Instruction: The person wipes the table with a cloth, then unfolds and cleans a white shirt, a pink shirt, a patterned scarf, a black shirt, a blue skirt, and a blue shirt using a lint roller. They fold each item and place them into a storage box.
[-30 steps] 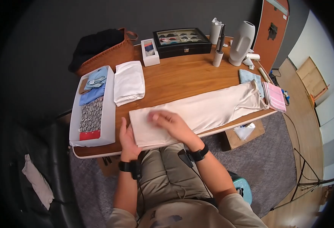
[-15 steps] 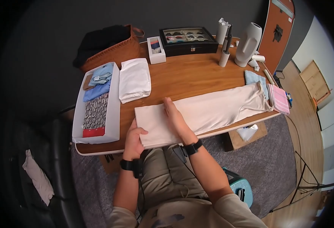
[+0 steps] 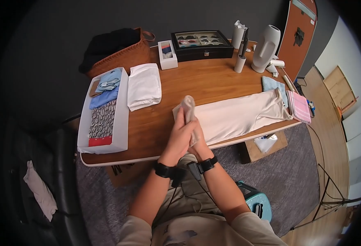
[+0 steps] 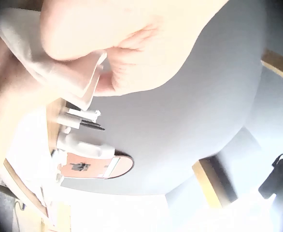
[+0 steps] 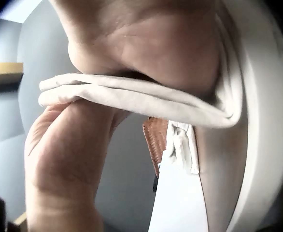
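Observation:
A cream cloth garment (image 3: 238, 115), folded into a long strip, lies along the table's near side, its far right end loosely wrinkled. Its left end is raised and doubled over between both hands. My left hand (image 3: 179, 137) grips this raised end, fingers on its outer side. In the right wrist view, the cloth layers (image 5: 146, 99) pass between the left hand (image 5: 66, 159) below and the right hand above. My right hand (image 3: 202, 143) stands edge-on against the cloth inside the fold, its fingers largely hidden in the head view.
A white box (image 3: 124, 123) of folded clothes and a white folded cloth (image 3: 144, 86) are at the left. Behind stand a woven basket (image 3: 119, 57), a small white box (image 3: 168, 63) and a black display case (image 3: 207, 54). A white vase (image 3: 265, 51) and small towels (image 3: 298, 107) are at the right.
My left hand has moved right and lifted the garment's left end, turning it up against the right hand. The right hand first smoothed the cloth, then stood edge-on across it.

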Tool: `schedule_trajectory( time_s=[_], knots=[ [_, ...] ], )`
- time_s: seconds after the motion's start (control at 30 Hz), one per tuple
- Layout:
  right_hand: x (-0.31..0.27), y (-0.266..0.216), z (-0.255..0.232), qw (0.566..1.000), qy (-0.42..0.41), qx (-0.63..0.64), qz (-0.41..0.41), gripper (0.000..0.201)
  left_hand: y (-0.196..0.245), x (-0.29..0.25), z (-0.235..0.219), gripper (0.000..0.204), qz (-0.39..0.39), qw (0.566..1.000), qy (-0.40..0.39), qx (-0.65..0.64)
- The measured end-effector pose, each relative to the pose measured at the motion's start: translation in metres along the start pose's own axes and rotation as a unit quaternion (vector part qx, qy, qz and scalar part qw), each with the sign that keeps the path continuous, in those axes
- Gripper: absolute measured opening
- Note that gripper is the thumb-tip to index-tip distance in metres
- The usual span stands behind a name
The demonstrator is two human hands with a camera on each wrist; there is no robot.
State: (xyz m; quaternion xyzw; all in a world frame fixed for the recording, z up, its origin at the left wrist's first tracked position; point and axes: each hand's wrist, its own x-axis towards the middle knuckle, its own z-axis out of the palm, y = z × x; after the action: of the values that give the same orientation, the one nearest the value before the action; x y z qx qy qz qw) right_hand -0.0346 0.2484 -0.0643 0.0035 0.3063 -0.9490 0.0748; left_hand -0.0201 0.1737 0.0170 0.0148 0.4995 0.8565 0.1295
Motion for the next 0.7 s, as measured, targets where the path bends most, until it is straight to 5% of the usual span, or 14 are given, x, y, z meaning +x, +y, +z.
schedule_trajectory(
  time_s=[0.07,0.2,0.23,0.27,0.47,0.53,0.7],
  knots=[
    [-0.002,0.004,-0.020,0.997,0.000,0.074,-0.011,0.051,-0.016,0.008,-0.004,0.071,-0.014,1.000,0.016,-0.007],
    [-0.003,-0.001,-0.029,0.979,0.009,0.201,0.018,0.053,-0.035,0.019,-0.033,0.057,0.050,0.973,0.016,0.225],
    [-0.004,-0.002,-0.028,0.975,0.024,0.218,0.032,0.054,-0.034,0.021,-0.035,0.060,0.131,0.899,0.017,0.417],
    [-0.003,-0.005,-0.027,0.975,0.022,0.218,0.030,0.054,-0.034,0.023,-0.035,0.063,0.208,0.781,0.019,0.588],
    [-0.014,-0.053,-0.011,0.973,-0.011,0.225,0.052,0.064,-0.043,0.023,-0.031,0.076,0.274,0.709,0.004,0.650],
    [-0.019,-0.071,-0.017,0.989,-0.050,0.134,0.046,0.067,-0.041,0.021,-0.028,0.077,0.265,0.691,-0.007,0.672],
    [-0.025,-0.106,-0.017,0.989,0.095,-0.109,0.029,0.063,-0.050,0.025,-0.020,0.079,0.249,0.643,-0.003,0.724]
  ],
)
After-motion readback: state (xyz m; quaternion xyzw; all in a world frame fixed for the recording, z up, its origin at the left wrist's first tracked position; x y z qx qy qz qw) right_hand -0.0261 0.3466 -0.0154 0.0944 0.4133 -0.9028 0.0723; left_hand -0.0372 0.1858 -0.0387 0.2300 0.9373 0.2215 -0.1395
